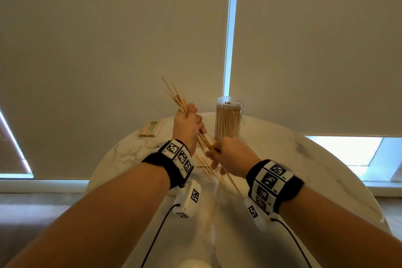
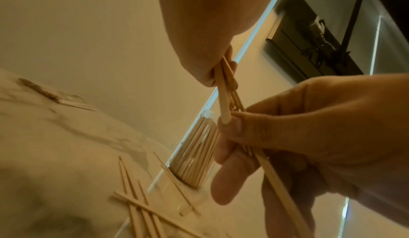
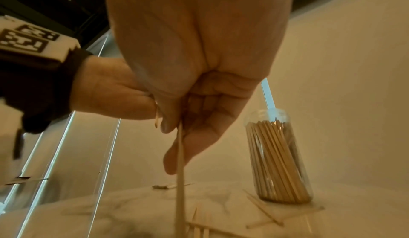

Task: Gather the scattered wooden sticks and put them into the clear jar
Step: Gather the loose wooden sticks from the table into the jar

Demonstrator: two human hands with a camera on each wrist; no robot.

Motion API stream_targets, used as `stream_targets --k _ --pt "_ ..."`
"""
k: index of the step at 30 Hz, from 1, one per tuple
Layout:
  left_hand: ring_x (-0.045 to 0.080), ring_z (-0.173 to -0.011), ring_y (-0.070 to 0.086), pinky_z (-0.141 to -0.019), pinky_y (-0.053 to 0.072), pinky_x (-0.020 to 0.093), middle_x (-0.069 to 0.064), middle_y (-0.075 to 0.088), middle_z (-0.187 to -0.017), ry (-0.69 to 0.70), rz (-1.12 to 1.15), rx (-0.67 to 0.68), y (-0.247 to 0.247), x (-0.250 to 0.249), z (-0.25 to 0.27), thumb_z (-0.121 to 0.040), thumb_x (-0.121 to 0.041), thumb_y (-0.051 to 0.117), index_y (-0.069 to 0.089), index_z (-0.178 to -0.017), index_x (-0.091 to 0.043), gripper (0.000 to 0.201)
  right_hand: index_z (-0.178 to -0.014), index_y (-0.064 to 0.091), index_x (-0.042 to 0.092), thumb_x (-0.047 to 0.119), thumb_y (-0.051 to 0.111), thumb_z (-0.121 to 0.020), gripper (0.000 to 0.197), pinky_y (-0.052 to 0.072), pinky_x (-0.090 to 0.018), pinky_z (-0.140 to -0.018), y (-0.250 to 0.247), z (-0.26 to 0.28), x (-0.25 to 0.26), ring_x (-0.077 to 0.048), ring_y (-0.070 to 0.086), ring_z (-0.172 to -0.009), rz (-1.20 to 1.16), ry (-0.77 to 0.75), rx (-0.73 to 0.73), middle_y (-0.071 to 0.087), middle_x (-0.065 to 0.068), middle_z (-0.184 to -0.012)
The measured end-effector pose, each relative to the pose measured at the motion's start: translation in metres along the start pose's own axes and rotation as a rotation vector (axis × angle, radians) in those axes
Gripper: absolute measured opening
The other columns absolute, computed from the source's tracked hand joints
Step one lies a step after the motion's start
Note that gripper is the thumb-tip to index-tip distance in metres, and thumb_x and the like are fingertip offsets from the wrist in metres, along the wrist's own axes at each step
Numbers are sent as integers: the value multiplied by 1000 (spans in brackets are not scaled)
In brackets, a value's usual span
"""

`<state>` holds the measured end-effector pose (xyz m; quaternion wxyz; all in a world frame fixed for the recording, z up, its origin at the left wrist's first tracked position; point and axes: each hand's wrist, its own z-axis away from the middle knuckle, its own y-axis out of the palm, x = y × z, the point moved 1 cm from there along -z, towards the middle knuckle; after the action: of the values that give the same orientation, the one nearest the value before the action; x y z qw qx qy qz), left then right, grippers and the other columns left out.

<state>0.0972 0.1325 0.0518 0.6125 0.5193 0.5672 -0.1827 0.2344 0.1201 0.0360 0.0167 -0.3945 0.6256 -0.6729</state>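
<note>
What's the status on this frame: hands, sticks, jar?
Left hand grips a bundle of sticks. Right hand pinches one stick. Jar upright, open, nearly full. Loose sticks still on table.

Wristbands (image 1: 178, 155): square black-and-white coded markers, with no legible words or numbers.
Stick packet (image 1: 151, 129) at table's far-left edge: green mark, unreadable.

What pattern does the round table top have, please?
White marble with grey veining on the table top, clearest in the head view.
</note>
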Motion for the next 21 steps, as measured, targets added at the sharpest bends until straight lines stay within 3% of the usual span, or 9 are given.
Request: stream_targets --k 4,8,12,15,18,21 --pt "10 -47 39 -48 44 30 -3 41 -60 35 73 -51 -3 -10 -14 -105 -33 41 47 -91 -13 25 -94 68 17 32 56 -100 20 57 -20 -59 -11 1 -1 -6 69 -57 52 18 59 73 4 -76" --pt "12 -45 34 -45 39 28 -1 37 -60 71 87 -185 -18 -24 -31 -106 -33 39 44 -87 -15 27 -95 67 10 23 51 -102 23 54 -19 -56 -11 9 -19 -8 68 -58 38 82 119 70 5 -71" --pt "11 -43 28 -41 30 22 -1 35 -61 48 22 -277 -39 -26 -38 -105 -35 40 45 -85 -15 28 -88 66 10 21 49 -103 26 56 -22 -56 -17 14 -36 -12 69 -58 -102 147 86 74 -2 -72" --pt "9 -46 30 -42 31 23 -3 38 -63 -64 -144 -127 -36 -11 -20 -96 -51 54 52 -90 -14 38 -89 67 9 26 51 -103 27 58 -25 -62 -23 12 -35 -14 72 -62 -213 120 27 76 -2 -73" --pt "11 -54 36 -56 40 29 -3 41 -70 -120 -362 89 -18 5 5 -77 -71 65 61 -100 -15 61 -91 67 7 26 52 -103 27 59 -26 -62 -20 8 -20 -17 72 -63 -300 68 34 76 -4 -74" --pt "13 -51 41 -55 41 30 1 46 -70 -152 -405 184 1 10 12 -87 -57 64 66 -93 -15 43 -91 67 7 26 52 -103 27 59 -26 -61 -13 5 -5 -16 72 -61 -298 32 38 76 -5 -73"
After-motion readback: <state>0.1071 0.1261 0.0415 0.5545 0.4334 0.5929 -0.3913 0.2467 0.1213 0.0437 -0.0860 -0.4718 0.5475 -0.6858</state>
